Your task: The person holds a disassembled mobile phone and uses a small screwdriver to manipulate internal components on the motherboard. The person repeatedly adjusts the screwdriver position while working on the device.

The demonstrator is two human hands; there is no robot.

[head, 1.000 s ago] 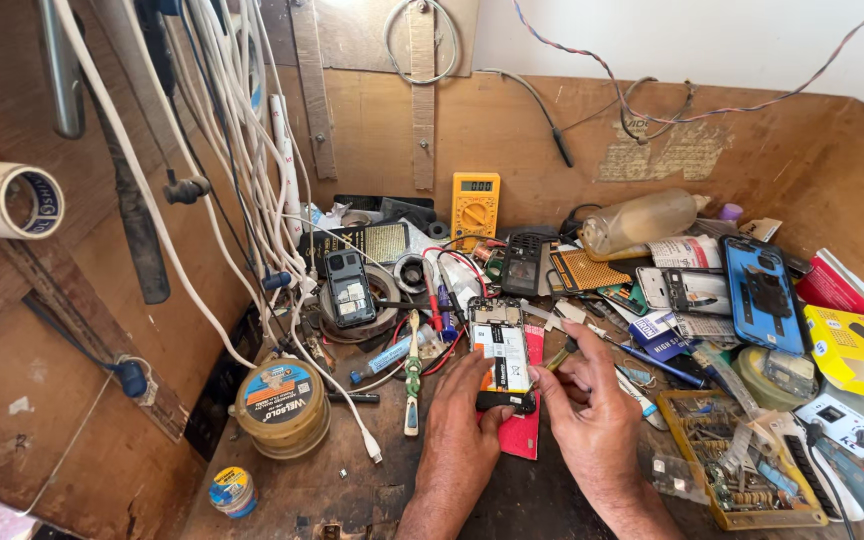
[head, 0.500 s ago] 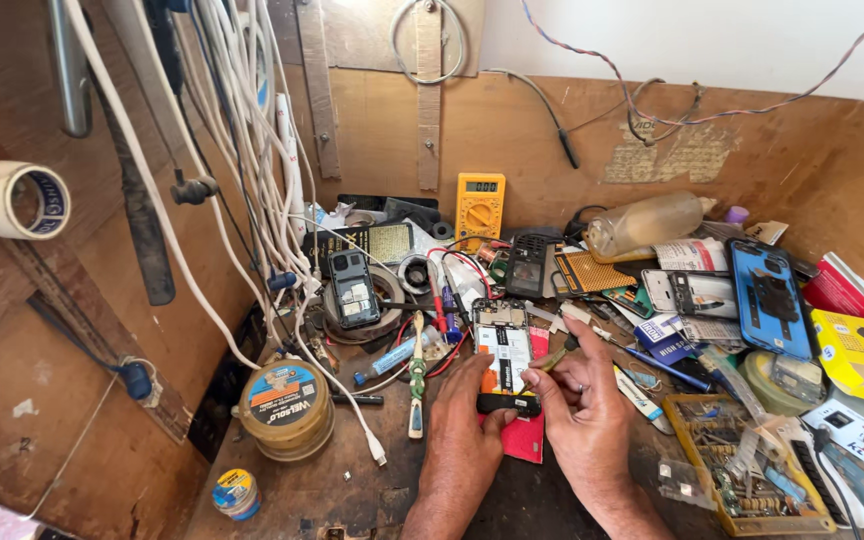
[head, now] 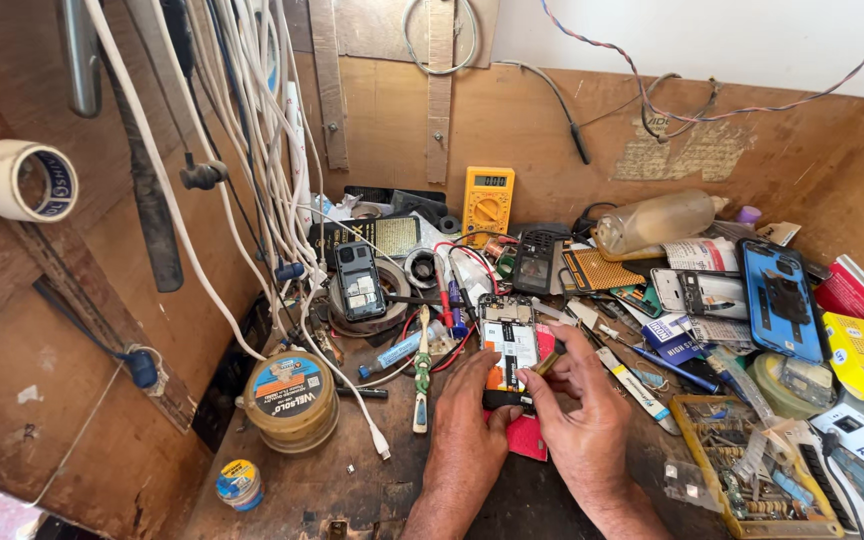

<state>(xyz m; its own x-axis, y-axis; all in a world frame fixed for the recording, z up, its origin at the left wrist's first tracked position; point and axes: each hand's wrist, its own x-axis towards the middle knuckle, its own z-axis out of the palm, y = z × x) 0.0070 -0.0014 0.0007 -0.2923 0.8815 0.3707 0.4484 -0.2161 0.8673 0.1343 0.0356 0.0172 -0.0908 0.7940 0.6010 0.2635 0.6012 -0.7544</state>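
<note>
While my left hand [head: 467, 415] pins the lower edge of the opened phone [head: 509, 345] flat against the workbench [head: 352, 490], so it cannot slide under pressure, my right hand [head: 582, 415] pinches a small screwdriver [head: 550, 360] between thumb and fingers, its tip angled onto the board's right side. That phone lies back-up, its circuit board exposed, directly ahead of both hands and touching them. A red card [head: 524, 437] sits under it. Just left lies a green-handled tool [head: 420, 372], and the yellow multimeter [head: 488, 203] leans against the back wall, well apart.

Right hand [head: 577, 405] closer over phone [head: 508, 345].
</note>
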